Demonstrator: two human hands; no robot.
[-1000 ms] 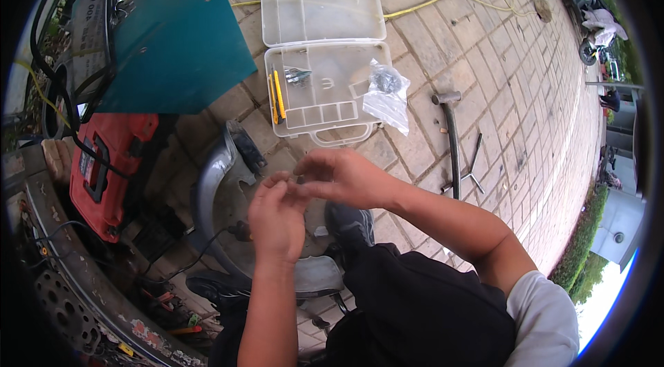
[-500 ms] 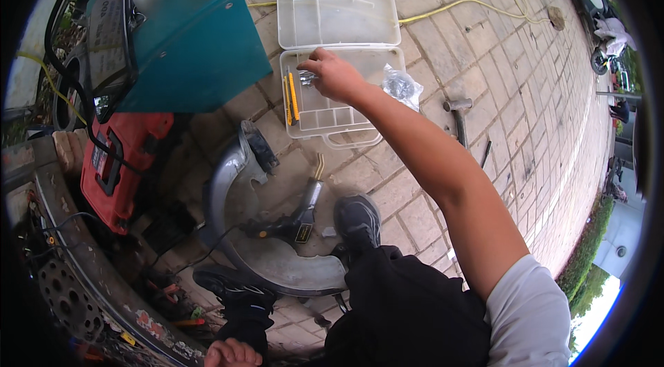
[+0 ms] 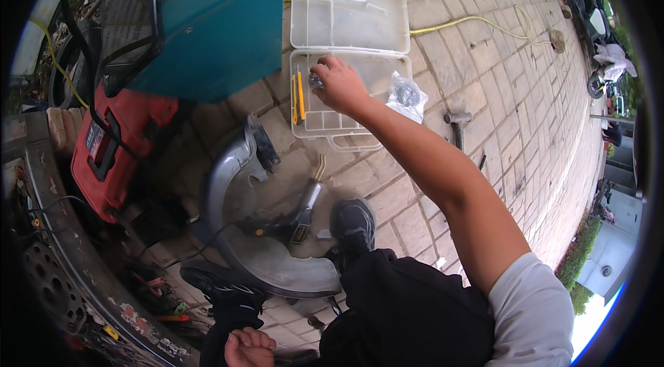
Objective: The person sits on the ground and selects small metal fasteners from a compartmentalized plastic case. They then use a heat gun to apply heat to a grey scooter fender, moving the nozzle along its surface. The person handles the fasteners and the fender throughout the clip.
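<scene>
My right hand (image 3: pixel 339 83) reaches into the lower half of an opened clear plastic organizer case (image 3: pixel 356 130). Its fingers are bent round small shiny pieces (image 3: pixel 315 81); exactly what they grip is partly hidden. Beside the fingers, two slim yellow tools (image 3: pixel 299 97) lie along the case's left side. A clear bag (image 3: pixel 407 96) of coiled dark material rests at the case's right edge. At the lower edge, near my leg, my left hand (image 3: pixel 250 347) has its fingers curled together, with nothing visible in it.
A curved grey plastic panel (image 3: pixel 232 256) lies by my feet, with a pistol-shaped, two-pronged tool (image 3: pixel 304 215) inside its curve. A teal metal box (image 3: pixel 221 35) and red case (image 3: pixel 114 149) stand left. Right of the organizer lie a hammer (image 3: pixel 458 125) and yellow cord (image 3: pixel 456 21).
My right hand has lowered onto the small shiny pieces, its fingers now around them. My left hand has come further into view. The whole view has shifted slightly.
</scene>
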